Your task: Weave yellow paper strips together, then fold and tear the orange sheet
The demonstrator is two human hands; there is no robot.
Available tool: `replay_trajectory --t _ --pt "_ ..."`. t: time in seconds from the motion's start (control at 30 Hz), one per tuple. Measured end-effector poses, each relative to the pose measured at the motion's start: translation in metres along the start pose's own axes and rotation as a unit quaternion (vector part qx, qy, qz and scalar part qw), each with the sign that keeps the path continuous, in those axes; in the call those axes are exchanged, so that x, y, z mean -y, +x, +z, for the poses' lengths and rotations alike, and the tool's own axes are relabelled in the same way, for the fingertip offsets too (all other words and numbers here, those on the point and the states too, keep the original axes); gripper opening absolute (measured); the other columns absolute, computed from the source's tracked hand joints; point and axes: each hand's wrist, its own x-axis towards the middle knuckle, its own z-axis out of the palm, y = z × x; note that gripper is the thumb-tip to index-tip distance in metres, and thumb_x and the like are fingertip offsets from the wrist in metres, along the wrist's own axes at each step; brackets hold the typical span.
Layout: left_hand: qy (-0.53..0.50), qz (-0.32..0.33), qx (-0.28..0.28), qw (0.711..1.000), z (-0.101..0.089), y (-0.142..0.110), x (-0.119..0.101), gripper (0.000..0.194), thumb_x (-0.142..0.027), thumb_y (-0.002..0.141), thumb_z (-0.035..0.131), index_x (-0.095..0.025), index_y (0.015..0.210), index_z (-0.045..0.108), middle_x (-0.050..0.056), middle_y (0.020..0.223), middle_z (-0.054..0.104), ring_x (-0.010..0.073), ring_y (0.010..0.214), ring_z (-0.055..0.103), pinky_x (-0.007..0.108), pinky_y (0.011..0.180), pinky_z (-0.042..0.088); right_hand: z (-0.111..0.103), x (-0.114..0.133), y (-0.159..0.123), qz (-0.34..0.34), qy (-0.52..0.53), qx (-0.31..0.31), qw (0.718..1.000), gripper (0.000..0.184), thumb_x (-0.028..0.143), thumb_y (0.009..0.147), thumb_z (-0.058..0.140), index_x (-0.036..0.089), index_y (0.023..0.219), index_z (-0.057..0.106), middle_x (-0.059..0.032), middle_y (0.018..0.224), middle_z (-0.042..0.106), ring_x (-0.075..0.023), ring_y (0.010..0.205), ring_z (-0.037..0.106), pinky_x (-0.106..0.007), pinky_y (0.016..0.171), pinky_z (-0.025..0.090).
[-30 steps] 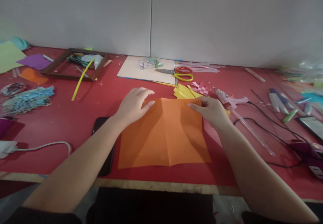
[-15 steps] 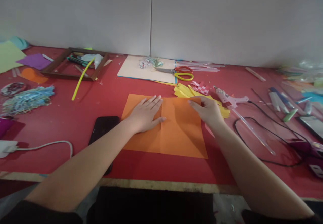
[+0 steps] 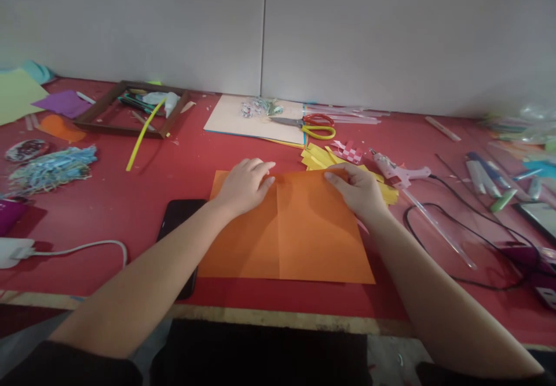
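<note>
A sheet of orange paper (image 3: 319, 235) with a crease down its middle lies in front of me on the red table. My right hand (image 3: 358, 192) pinches its far edge, right of the crease, between thumb and fingers. Over the left half is my left hand (image 3: 247, 186), near the far edge, its fingers bent and its thumb apart from the index finger. I see nothing held in it. Under my left forearm a black phone (image 3: 180, 215) is partly hidden, and the paper's left edge reaches it.
Scissors (image 3: 319, 128) rest on pale sheets (image 3: 230, 116) at the back. Yellow paper strips (image 3: 319, 157) and a pink glue gun (image 3: 399, 170) with a black cord lie right of the paper. A brown frame (image 3: 124, 131) stands far left, near a blue tassel bundle (image 3: 56, 168).
My left hand has gone from lying flat with fingers stretched to a raised, bent pose nearer the far edge. The orange paper's near edge has come closer to me. My right hand keeps its pinch.
</note>
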Motion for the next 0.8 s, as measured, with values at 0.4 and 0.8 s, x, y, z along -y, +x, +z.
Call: replay_trajectory --t 0.4,0.8 --pt "-0.252 -0.109 -0.051 0.96 -0.032 -0.001 0.006 0.04 -0.056 0.091 0.053 -0.018 0.093 0.066 0.005 0.095 0.072 0.0207 0.088 0.064 0.033 0.084 0.046 -0.034 0.015 0.007 0.138 0.276 -0.022 0.951 0.011 0.03 0.078 0.074 0.022 0.084 0.068 -0.0104 0.087 0.076 -0.0225 0.073 0.07 -0.038 0.067 0.051" --pt "-0.588 -0.154 0.166 0.777 -0.044 -0.008 0.009 0.025 -0.029 0.075 0.071 -0.02 0.097 0.069 0.003 0.093 0.072 0.0158 0.083 0.067 0.026 0.074 0.051 -0.026 0.014 0.005 0.162 0.277 0.044 0.946 0.026 0.039 0.062 0.085 0.025 0.075 0.067 -0.006 0.077 0.076 -0.0249 0.067 0.071 -0.038 0.061 0.056"
